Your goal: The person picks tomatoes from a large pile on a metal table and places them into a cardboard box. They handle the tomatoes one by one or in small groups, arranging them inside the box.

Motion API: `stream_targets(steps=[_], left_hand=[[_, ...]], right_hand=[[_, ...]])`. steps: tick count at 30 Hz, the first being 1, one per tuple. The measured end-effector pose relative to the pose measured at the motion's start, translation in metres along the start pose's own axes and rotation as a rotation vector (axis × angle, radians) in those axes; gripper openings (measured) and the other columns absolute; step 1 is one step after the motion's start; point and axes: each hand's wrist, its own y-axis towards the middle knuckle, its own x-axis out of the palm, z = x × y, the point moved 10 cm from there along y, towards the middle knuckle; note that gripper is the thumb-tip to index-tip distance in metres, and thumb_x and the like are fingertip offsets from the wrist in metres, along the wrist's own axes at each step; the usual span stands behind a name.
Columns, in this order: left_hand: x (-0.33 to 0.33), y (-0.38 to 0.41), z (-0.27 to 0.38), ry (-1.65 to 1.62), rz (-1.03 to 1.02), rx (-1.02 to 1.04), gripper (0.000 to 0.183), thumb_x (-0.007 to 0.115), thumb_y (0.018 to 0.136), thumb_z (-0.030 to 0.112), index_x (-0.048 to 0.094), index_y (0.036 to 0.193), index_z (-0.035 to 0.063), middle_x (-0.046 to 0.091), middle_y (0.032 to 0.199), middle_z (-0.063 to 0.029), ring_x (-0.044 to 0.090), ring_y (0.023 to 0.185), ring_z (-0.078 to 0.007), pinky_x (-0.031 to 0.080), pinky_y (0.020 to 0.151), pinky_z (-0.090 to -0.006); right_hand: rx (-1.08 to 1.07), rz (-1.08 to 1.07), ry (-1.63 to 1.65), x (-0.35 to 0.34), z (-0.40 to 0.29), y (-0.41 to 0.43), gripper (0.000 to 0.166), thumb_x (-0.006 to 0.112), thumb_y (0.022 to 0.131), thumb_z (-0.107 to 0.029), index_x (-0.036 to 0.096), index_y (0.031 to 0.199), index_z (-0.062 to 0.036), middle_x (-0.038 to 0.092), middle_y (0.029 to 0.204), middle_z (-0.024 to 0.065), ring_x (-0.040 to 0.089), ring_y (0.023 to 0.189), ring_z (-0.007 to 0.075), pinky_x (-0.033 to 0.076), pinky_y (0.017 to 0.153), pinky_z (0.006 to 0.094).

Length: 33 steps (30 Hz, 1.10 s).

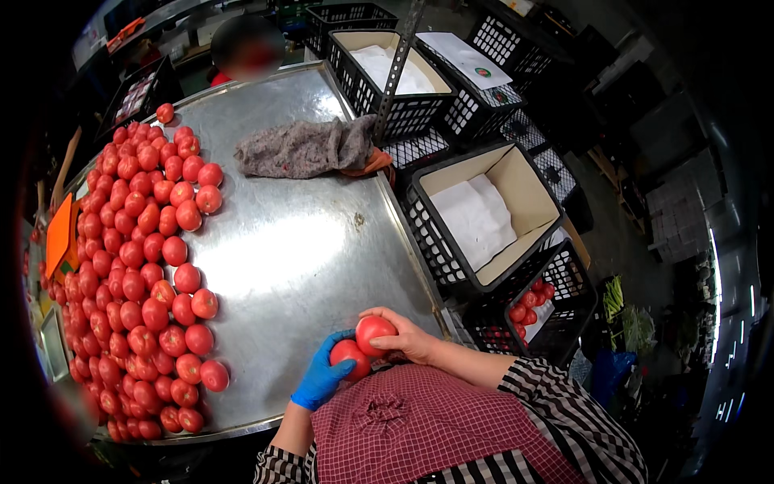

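Observation:
My left hand (319, 376), in a blue glove, holds a red tomato (351, 359) at the near edge of the metal table (260, 357). Bare of any glove, my right hand (408, 336) grips a second tomato (375, 334) just above and to the right of the first. The two tomatoes appear to touch, close in front of the checked apron (423, 417). A large heap of tomatoes (130, 284) covers the left part of the table.
A grey cloth (302, 150) lies across the table's far right. Beyond the right edge stands a black crate (438, 260) lined with cardboard and white paper; a lower crate (565, 327) holds several tomatoes. More crates (417, 112) surround a perforated metal post (396, 69). A blurred person (248, 48) is opposite.

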Motion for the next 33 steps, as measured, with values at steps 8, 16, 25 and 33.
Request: stream_targets(steps=[8,16,25,33], left_hand=[[-0.007,0.005,-0.007,0.022,0.091,0.049,0.041,0.059,0.094,0.023,0.055,0.13,0.0036,0.058,0.127,-0.0112,0.056,0.114,-0.02,0.046,0.101,-0.0357],[-0.014,0.011,-0.014,0.042,0.166,0.11,0.03,0.052,0.097,0.02,0.061,0.121,0.0026,0.063,0.118,-0.0089,0.058,0.108,-0.0177,0.047,0.097,-0.034],[-0.007,0.007,-0.013,0.024,0.082,0.06,0.034,0.059,0.094,0.02,0.058,0.124,0.0035,0.059,0.124,-0.0107,0.057,0.111,-0.0201,0.047,0.099,-0.0361],[-0.012,0.011,-0.014,0.114,0.146,0.117,0.035,0.059,0.093,0.018,0.058,0.125,0.0028,0.061,0.124,-0.0102,0.056,0.114,-0.02,0.045,0.101,-0.0354]], right_hand=[[0.027,0.06,-0.014,-0.003,-0.004,-0.002,0.066,0.077,0.083,-0.026,0.044,0.138,-0.0131,0.055,0.123,0.0104,0.061,0.103,0.0206,0.057,0.073,0.0299],[0.002,0.077,-0.015,-0.004,-0.004,-0.003,0.062,0.077,0.084,-0.026,0.045,0.136,-0.0148,0.056,0.118,0.0098,0.062,0.09,0.0181,0.055,0.063,0.0274],[-0.019,0.089,-0.031,-0.005,-0.002,-0.001,0.059,0.076,0.084,-0.027,0.046,0.134,-0.0147,0.056,0.116,0.01,0.063,0.088,0.0175,0.054,0.06,0.0261],[0.002,0.11,-0.024,-0.006,-0.003,-0.001,0.059,0.075,0.085,-0.029,0.046,0.134,-0.0146,0.057,0.117,0.0103,0.063,0.089,0.018,0.054,0.06,0.0261]])
